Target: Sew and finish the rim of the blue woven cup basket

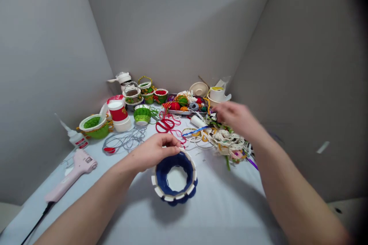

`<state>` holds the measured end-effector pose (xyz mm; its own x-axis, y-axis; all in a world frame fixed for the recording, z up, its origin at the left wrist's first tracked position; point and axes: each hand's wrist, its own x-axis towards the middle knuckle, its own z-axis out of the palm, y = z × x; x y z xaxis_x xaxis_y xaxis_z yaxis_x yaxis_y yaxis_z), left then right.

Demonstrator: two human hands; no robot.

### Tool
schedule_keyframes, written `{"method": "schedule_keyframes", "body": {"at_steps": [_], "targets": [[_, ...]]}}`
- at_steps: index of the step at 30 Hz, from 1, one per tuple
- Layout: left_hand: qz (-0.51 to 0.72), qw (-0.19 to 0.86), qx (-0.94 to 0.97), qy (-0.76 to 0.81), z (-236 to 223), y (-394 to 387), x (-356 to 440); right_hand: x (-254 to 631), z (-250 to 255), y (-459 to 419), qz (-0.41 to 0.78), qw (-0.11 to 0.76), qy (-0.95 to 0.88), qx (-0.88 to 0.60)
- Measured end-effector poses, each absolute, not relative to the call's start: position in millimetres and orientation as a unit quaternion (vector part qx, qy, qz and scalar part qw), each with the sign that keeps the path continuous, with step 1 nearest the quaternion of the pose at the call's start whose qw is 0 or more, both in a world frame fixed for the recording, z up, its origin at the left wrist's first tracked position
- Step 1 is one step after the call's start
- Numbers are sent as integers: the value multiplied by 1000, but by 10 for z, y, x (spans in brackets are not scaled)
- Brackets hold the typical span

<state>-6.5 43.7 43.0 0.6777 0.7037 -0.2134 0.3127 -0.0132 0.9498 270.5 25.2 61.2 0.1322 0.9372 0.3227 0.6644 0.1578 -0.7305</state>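
Left hand (153, 152) grasping rim of blue yarn-woven cup (163, 172), upright on white tabletop (227, 206) at front centre; right hand (237, 116) blurred, half-curled just above lace trim pile (225, 141), grip impossible to tell.

Bright, even light casts soft shadows; the right hand (237, 116) blurs, and the top-right corner darkens.

Around the blue woven basket (175, 178), a hand can pass on the right side and the near side, above the white table surface (227, 203). The left hand (153, 152) covers its far rim, and behind it the red cord (166, 124) and tangled lace trim (225, 141) are in the way.
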Motion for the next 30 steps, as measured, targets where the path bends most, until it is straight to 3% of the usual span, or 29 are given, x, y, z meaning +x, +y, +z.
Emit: {"method": "schedule_keyframes", "body": {"at_steps": [2, 3, 4, 7, 11, 17, 23, 30], "targets": [[165, 555, 715, 391, 303, 462, -2, 2619, 433, 278, 124, 135, -713, -677], [164, 545, 718, 401, 245, 474, 23, 2565, 361, 263, 103, 61, -733, -669], [163, 541, 716, 411, 192, 485, 46, 2505, 311, 234, 85, 39, -750, -655], [171, 549, 700, 423, 63, 505, 97, 2295, 262, 129, 118, 147, -800, -570], [200, 563, 685, 416, -55, 521, 127, 2081, 199, 113, 349, 253, -781, -452], [208, 555, 692, 413, -160, 550, 125, 2148, -59, 226, 541, 227, -664, -464], [199, 554, 692, 419, -172, 567, 117, 2278, -62, 267, 544, 215, -685, -435], [192, 542, 708, 410, -102, 538, 130, 2289, 81, 227, 421, 161, -771, -449]]}}
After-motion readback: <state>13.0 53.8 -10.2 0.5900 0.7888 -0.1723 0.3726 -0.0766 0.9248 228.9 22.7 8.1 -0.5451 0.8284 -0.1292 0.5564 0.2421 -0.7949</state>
